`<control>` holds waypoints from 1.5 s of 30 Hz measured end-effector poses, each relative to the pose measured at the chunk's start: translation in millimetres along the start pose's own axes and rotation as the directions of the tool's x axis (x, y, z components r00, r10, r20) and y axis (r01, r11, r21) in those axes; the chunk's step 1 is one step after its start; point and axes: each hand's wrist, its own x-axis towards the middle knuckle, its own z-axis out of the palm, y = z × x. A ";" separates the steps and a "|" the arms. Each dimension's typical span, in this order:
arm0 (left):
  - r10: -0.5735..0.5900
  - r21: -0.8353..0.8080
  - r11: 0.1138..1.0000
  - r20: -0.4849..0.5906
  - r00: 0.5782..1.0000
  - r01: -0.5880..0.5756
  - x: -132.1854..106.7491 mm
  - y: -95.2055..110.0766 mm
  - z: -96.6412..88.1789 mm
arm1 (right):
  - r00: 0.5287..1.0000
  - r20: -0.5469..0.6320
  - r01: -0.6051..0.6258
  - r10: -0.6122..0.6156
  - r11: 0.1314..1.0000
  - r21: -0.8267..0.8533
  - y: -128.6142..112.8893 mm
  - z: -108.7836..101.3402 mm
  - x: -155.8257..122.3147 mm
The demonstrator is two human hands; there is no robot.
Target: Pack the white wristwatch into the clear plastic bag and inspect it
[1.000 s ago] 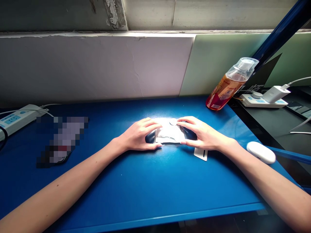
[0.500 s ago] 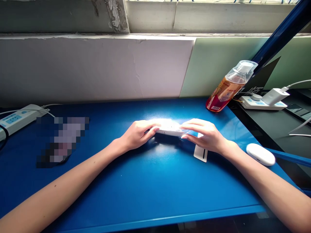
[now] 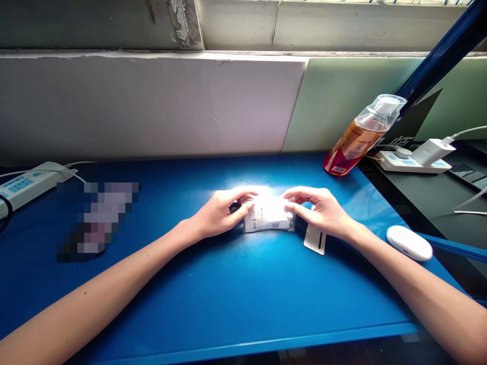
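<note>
here, pinching opposite ends of a white, rectangular, plastic-wrapped packet (image 3: 267, 218), lengthwise between bare left hand (image 3: 218, 213) and bare right hand (image 3: 322, 210).

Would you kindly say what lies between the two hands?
In the head view, a white printed packet lies there, held by the left hand and right hand.

From mid-view, a clear-capped bottle (image 3: 352, 144) occupies two o'clock; a white power strip (image 3: 397, 162) with a charger (image 3: 431, 151), three o'clock; a white oval case (image 3: 409, 243), four o'clock; another power strip (image 3: 40, 178), nine o'clock.
</note>
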 end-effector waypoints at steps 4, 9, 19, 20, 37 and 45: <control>0.046 0.098 0.993 0.131 0.990 -0.060 -1.8 -3.7 -0.8 | 0.999 -0.002 0.033 -0.034 0.991 -0.126 6.7 0.0 0.1; 0.031 0.163 0.984 0.216 0.976 -0.067 -2.0 -5.7 0.1 | 0.992 0.018 0.122 -0.123 0.945 -0.302 16.3 1.2 -0.8; 0.007 0.209 0.976 0.238 0.971 -0.058 0.0 -7.1 1.0 | 0.925 0.287 0.331 -0.248 0.898 -0.289 19.9 -7.6 -0.1; 0.010 0.216 0.974 0.240 0.971 -0.064 0.2 -7.2 0.9 | 0.925 0.299 0.322 -0.234 0.900 -0.292 21.0 -8.0 0.0; 0.008 0.238 0.970 0.198 0.980 -0.056 1.8 -15.7 -7.8 | 0.933 0.312 0.279 -0.180 0.910 -0.307 22.2 -8.3 -0.5; -0.007 0.228 0.973 0.205 0.979 -0.041 0.7 -17.0 -6.9 | 0.936 0.309 0.269 -0.170 0.910 -0.315 17.1 -6.1 -0.6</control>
